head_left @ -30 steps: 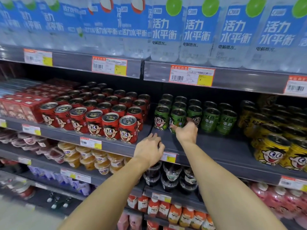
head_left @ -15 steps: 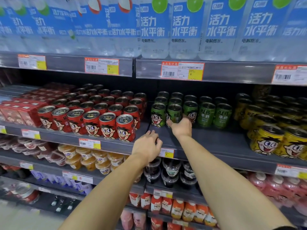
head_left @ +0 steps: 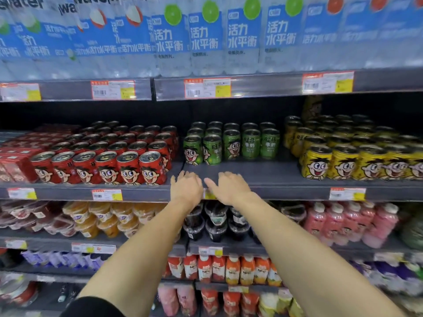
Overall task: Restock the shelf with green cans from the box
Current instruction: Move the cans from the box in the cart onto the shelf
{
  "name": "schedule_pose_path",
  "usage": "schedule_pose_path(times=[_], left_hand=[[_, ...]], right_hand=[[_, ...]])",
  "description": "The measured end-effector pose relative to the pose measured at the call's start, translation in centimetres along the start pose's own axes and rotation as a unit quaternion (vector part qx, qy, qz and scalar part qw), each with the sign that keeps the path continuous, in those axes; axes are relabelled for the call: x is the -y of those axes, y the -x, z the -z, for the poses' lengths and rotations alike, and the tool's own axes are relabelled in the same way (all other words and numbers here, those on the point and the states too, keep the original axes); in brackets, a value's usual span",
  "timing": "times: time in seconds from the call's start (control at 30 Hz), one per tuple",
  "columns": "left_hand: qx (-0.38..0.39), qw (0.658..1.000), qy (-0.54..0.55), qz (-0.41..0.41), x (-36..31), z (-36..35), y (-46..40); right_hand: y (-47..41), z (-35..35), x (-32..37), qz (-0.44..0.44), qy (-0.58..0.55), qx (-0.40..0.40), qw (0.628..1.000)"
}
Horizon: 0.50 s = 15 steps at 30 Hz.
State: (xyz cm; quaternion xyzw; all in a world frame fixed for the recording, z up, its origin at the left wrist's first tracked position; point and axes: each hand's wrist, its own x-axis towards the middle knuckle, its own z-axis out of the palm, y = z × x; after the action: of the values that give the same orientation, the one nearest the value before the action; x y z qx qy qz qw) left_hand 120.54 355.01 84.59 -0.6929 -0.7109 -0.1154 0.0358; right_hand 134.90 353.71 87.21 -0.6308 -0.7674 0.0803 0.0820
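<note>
Several green cans [head_left: 231, 143] with a cartoon face stand in rows at the middle of the grey shelf [head_left: 270, 179], set back from its front edge. My left hand [head_left: 186, 187] and my right hand [head_left: 229, 187] hover side by side over the shelf's front edge, just in front of the cans, touching none. Both hands have fingers spread and hold nothing. The box is not in view.
Red cans [head_left: 128, 163] fill the shelf to the left, yellow cans [head_left: 343, 156] to the right. Large water bottles [head_left: 206, 40] stand on the shelf above. Cups, pink bottles and cartons fill the shelves below.
My right hand let go of the front green can and drew back to the shelf edge beside my left hand. The view pulled back and tilted up.
</note>
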Motion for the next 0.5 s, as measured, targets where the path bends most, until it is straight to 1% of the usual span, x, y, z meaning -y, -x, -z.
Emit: schedule_pose_path(times=[0.07,0.17,0.27,0.33,0.43,0.5], left_hand=[[-0.002,1.0,-0.01,0.002,-0.6,0.2,0.8],[-0.015,0.999,-0.024,-0.022,-0.8,1.0,2.4],[0.003,0.999,-0.021,-0.046,-0.2,1.8,4.7],[0.014,0.997,-0.04,-0.062,0.2,2.0,6.8],[0.04,0.994,-0.065,-0.076,0.8,1.9,10.5],[0.07,0.993,-0.065,-0.073,1.4,1.4,13.2]], right_hand=[[0.9,-0.4,0.1,0.001,0.023,-0.008,1.0],[2.2,-1.1,0.4,0.013,0.033,-0.039,0.999],[3.9,-2.0,0.4,0.031,0.008,-0.064,0.997],[5.3,-3.0,0.3,0.038,0.009,-0.074,0.996],[7.8,-4.8,0.3,0.03,0.014,-0.074,0.997],[9.9,-6.2,0.9,0.02,0.013,-0.046,0.999]])
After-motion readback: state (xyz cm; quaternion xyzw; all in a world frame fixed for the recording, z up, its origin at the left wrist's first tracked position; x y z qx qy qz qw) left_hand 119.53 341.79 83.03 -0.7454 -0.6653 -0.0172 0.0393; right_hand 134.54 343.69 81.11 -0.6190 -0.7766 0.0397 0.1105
